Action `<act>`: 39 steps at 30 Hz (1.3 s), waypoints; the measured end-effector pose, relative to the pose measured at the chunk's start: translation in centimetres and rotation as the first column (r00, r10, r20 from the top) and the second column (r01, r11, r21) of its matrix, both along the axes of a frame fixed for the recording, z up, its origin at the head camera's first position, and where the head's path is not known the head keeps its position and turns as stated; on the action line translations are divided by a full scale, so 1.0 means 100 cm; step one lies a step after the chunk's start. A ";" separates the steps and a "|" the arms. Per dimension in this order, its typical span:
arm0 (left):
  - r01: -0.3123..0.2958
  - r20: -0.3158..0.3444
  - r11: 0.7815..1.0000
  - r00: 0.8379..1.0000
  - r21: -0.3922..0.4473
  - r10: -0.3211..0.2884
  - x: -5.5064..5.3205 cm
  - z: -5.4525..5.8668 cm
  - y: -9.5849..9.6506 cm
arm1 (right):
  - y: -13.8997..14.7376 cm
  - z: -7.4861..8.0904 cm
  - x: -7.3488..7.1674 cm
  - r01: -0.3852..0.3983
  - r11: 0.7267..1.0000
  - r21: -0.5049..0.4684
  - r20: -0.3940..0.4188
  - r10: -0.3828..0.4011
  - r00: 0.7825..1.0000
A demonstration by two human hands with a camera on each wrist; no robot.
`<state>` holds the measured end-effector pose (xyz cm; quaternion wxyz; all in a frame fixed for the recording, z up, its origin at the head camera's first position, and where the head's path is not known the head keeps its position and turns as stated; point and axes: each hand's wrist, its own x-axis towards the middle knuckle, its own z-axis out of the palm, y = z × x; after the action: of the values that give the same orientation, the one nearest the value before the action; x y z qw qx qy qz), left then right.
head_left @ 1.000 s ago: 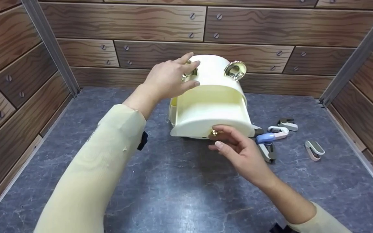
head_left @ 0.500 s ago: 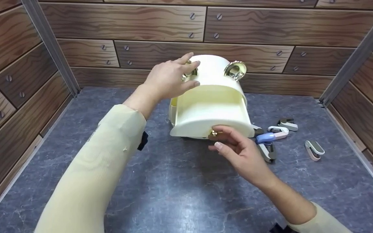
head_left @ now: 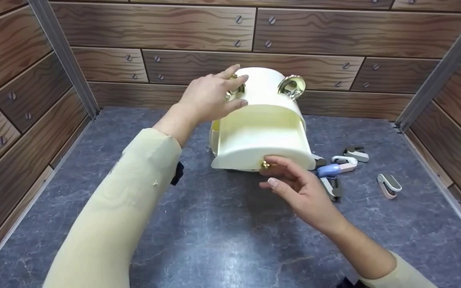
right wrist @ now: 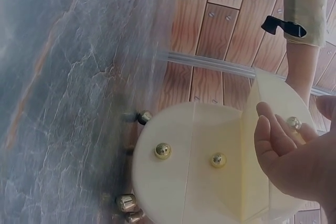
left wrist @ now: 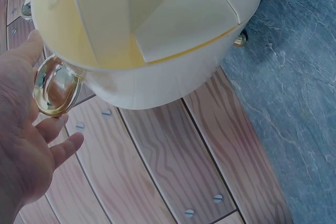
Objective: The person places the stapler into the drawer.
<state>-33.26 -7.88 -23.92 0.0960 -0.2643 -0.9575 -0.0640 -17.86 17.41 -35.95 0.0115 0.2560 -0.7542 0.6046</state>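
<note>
A cream, round-topped drawer box [head_left: 260, 76] with gold ears stands at the middle back. Its drawer [head_left: 238, 159] is pulled out toward me, and the inside that shows is bare. My left hand [head_left: 210, 98] lies against the box's left gold ear [left wrist: 56, 85], fingers spread and mostly straight around it. At the drawer front is my right hand [head_left: 304, 194], its fingers loosely bent beside the small gold knob [head_left: 265, 164]. The right thumb stays apart from that knob. In the right wrist view, two more gold knobs [right wrist: 218, 160] show on the box's front.
Right of the box lie several small clip-like tools, one with a blue part [head_left: 328, 170] and a grey-and-pink one [head_left: 389, 186] farther right. Wood-patterned walls [head_left: 198, 28] enclose the dark marbled tabletop [head_left: 198, 232] at the back and sides.
</note>
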 end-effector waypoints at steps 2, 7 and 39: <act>0.000 0.001 1.000 1.000 0.002 0.000 0.000 0.000 0.000 | 0.004 0.001 0.001 -0.004 1.000 0.011 -0.002 0.004 1.000; 0.001 0.003 1.000 1.000 0.008 -0.001 0.000 0.001 -0.001 | 0.021 0.010 0.004 -0.010 1.000 0.024 -0.066 0.012 0.998; 0.020 -0.010 1.000 1.000 0.004 -0.020 -0.003 0.000 -0.001 | 0.298 -0.071 -0.060 0.559 0.776 0.293 -0.079 -0.563 0.823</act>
<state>-33.59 -7.98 -23.92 0.1007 -0.2741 -0.9542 -0.0655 -23.91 47.23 -43.08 0.1465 0.0145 -0.8797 0.4523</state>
